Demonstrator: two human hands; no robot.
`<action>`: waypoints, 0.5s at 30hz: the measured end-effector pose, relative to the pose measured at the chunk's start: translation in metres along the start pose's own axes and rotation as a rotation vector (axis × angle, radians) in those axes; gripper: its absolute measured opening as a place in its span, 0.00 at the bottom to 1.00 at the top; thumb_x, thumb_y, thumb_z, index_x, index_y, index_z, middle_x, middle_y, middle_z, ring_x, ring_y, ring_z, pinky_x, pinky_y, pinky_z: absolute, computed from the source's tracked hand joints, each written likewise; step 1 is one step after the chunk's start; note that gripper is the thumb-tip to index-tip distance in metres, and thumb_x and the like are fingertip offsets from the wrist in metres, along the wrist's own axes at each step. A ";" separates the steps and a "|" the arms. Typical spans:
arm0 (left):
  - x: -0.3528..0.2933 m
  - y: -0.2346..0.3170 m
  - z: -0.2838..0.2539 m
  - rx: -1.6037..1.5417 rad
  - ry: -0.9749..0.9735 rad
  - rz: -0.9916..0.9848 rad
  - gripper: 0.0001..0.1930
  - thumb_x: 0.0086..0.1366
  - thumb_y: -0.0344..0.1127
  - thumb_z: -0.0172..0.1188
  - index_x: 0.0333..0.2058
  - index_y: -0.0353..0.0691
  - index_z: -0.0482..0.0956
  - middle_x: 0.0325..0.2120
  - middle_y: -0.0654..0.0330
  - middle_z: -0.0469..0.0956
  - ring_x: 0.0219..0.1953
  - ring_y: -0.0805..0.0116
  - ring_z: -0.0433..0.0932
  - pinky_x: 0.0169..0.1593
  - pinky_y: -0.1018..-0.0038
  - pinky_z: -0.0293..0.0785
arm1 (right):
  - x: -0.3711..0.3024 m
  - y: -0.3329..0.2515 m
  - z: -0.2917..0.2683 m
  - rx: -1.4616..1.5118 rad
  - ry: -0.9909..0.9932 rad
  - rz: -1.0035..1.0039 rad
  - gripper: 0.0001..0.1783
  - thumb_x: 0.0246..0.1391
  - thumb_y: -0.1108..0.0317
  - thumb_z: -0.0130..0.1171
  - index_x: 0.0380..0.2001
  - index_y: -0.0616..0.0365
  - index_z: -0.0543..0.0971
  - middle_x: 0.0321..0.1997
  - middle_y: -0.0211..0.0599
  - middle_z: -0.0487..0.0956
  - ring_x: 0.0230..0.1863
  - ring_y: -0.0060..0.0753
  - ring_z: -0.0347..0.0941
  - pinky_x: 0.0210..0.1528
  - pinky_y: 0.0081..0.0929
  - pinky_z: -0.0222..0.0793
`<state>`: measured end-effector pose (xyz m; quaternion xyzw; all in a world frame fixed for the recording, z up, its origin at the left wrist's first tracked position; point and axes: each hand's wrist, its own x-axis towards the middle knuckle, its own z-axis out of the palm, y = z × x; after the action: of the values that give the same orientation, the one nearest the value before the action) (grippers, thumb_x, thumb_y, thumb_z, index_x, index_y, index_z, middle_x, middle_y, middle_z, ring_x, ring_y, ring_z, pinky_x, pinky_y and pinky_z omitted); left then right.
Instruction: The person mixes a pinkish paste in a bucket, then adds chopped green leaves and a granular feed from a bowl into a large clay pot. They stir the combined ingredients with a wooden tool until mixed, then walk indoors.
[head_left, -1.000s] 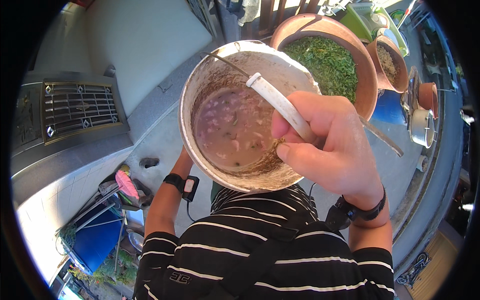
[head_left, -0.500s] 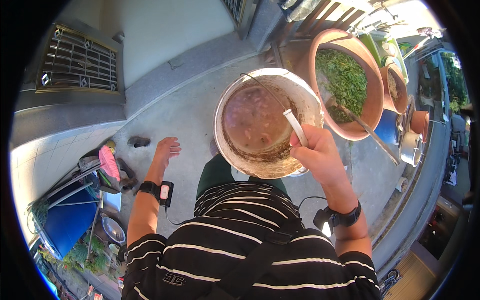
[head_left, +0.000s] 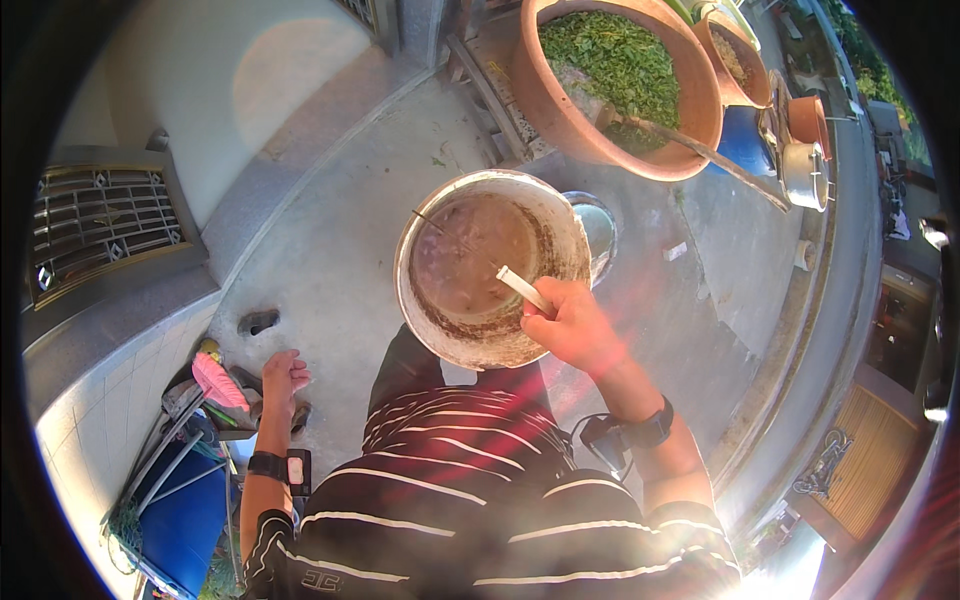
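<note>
The right hand is reaching forward with its fingers curled tight into a fist. The right arm is bending at the elbow. The left hand is hanging low at the side, fingers loosely open.

The right hand hides the white handle's lower end; the bucket's murky contents stay unclear.

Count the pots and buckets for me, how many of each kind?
White plastic bucket of muddy brown water, gripped at the rim by the right hand: 1
Terracotta clay pots, the big one full of green leaves, two smaller behind: 3
Small metal pot: 1
Total: 5
</note>
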<state>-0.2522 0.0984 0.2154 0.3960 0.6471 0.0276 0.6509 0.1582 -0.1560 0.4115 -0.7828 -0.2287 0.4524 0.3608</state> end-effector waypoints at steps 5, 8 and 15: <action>-0.078 0.058 0.158 0.109 -0.661 0.138 0.17 0.70 0.42 0.50 0.48 0.35 0.76 0.35 0.59 0.78 0.34 0.73 0.77 0.38 0.78 0.74 | -0.023 0.041 0.005 -0.001 -0.025 0.102 0.05 0.41 0.74 0.55 0.24 0.64 0.73 0.18 0.42 0.74 0.23 0.38 0.73 0.28 0.36 0.66; -0.130 0.060 0.251 -0.059 -1.019 0.078 0.24 0.71 0.45 0.48 0.58 0.34 0.68 0.52 0.55 0.73 0.52 0.69 0.72 0.54 0.71 0.69 | -0.034 0.067 0.011 -0.139 -0.037 -0.060 0.09 0.40 0.72 0.56 0.29 0.63 0.76 0.24 0.51 0.78 0.29 0.52 0.77 0.33 0.43 0.70; -0.181 0.027 0.350 -0.399 -1.003 -0.064 0.29 0.65 0.42 0.52 0.61 0.34 0.63 0.64 0.53 0.61 0.63 0.60 0.63 0.65 0.60 0.60 | -0.042 0.127 0.000 -0.131 -0.071 -0.122 0.17 0.42 0.71 0.56 0.38 0.67 0.76 0.29 0.56 0.80 0.35 0.59 0.78 0.38 0.49 0.72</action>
<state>0.0345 -0.1504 0.3259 0.2094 0.2510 -0.0625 0.9430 0.1417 -0.2654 0.3358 -0.7727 -0.3179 0.4412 0.3275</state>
